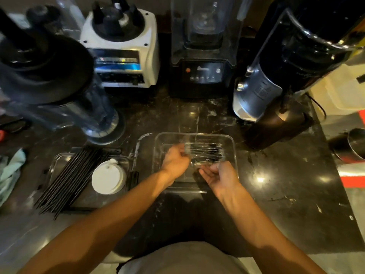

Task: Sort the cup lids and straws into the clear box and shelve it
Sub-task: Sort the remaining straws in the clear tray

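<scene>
2 bare hands over the clear box (233, 147), which sits mid-table (276, 184), see-through, squarish, rounded corners. Left hand (174, 162): grip curled shut on a wrapped bundle of black straws (207, 152) lying inside the box. Right hand (219, 176): palm up, fingers spread loose, touching the bundle's near edge. Left of box: 1 white cup lid (108, 177), round w/ small tab, beside a big sheaf of loose black straws (67, 182), too many to count, both on a clear tray (57, 161). Beyond box: 3 blender bases, blurred.
</scene>
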Motion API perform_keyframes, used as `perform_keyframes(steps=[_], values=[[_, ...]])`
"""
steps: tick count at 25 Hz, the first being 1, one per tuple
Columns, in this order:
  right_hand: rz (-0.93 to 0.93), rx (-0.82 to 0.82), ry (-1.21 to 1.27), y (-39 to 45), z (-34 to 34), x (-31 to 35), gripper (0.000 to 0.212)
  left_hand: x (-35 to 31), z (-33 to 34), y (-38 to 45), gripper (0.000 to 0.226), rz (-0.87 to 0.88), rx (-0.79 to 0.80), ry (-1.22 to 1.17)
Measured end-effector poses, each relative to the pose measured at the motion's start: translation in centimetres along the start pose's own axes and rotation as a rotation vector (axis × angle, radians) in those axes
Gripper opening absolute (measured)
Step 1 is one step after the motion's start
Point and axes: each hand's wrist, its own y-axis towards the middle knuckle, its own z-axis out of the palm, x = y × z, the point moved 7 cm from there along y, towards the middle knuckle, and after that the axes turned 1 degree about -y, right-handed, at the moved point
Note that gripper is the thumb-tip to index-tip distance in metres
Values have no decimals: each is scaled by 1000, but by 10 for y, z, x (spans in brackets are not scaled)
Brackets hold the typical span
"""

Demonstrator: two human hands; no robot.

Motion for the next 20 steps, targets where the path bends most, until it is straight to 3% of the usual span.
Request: perform_keyframes(steps=[3,6,11,13,16,20], values=[[-305,155,-197,-46,36,21,24,-31,-44,-32,26,177,-16,-2],[-727,437,-685,-112,110,28,17,-44,-117,-69,23,315,-213,124],[-1123,763,-1348,-147,226,-46,13,18,-235,-129,51,87,-474,324],[-1232,879,-1624,-155,263,-90,30,53,-264,-152,67,-62,-559,462],[-1352,991,-2041,-157,298,-154,66,106,-281,-164,91,-295,-540,636],[-1476,1058,-2402,-129,317,-223,90,155,-284,-148,103,-343,-470,686]])
